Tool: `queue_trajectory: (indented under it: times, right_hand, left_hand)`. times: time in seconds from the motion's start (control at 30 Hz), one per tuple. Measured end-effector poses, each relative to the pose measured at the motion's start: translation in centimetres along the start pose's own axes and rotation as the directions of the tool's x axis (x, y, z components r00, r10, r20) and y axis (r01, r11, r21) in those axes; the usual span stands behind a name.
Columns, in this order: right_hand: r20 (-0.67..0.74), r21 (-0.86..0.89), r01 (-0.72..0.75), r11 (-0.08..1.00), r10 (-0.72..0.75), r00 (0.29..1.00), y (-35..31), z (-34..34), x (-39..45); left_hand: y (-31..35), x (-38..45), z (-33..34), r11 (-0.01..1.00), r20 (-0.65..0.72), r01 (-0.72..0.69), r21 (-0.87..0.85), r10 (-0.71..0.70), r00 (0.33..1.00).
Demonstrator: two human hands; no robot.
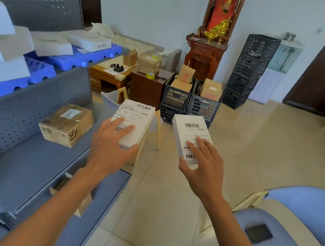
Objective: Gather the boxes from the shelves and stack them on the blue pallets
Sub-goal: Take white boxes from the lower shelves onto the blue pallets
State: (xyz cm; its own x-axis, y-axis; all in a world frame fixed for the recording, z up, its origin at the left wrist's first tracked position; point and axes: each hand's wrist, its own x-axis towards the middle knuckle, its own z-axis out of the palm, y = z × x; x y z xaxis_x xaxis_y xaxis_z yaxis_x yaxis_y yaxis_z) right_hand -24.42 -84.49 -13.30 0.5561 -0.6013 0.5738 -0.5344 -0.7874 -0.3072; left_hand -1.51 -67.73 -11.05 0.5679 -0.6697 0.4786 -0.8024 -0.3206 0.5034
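Note:
I hold two small white boxes with barcode labels out in front of me, above the floor. My left hand [113,142] grips the near end of the left white box [136,116], fingers across its labelled top. Gripped the same way by my right hand [202,162] is the right white box [190,130]. A brown cardboard box [66,124] marked SF sits on the grey shelf [27,155] to my left. Blue pallets [64,61] lie on the upper shelf level at the left, bearing several white foam boxes [3,49].
Dark plastic crates [191,104] with cardboard boxes stand ahead on the tiled floor, next to a tall stack of crates [251,69]. Wooden tables with boxes and tape sit behind the shelf. A blue chair [280,237] with a black wallet-like item on it is at my right.

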Motion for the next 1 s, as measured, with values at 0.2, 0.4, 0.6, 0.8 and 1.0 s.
queue_trajectory:
  times: [0.2,0.4,0.6,0.8,1.0]
  right_hand:
    - [-0.015,0.090,-0.007,0.996,0.009,1.000,-0.6,2.9,8.9]
    - [-0.054,0.206,0.122,0.971,-0.114,0.992,-3.2,6.5,17.4]
    - [-0.107,0.372,0.240,0.897,-0.215,0.971,-6.6,11.0,25.6]
    - [-0.150,0.512,0.338,0.790,-0.305,0.941,-9.6,15.1,32.8]
    - [-0.176,0.565,0.456,0.688,-0.439,0.881,-12.7,18.2,38.4]
  left_hand:
    - [-2.3,8.0,-1.1,0.999,-0.087,-0.016,0.035,0.019,0.996]
    - [-3.6,12.5,-3.8,0.994,-0.203,0.034,0.105,-0.012,0.979]
    - [-6.1,16.3,-5.6,0.976,-0.288,0.106,0.191,-0.047,0.956]
    - [-7.9,20.5,-6.7,0.934,-0.398,0.253,0.254,-0.138,0.907]
    - [-9.1,22.7,-8.0,0.880,-0.494,0.384,0.278,-0.212,0.843]
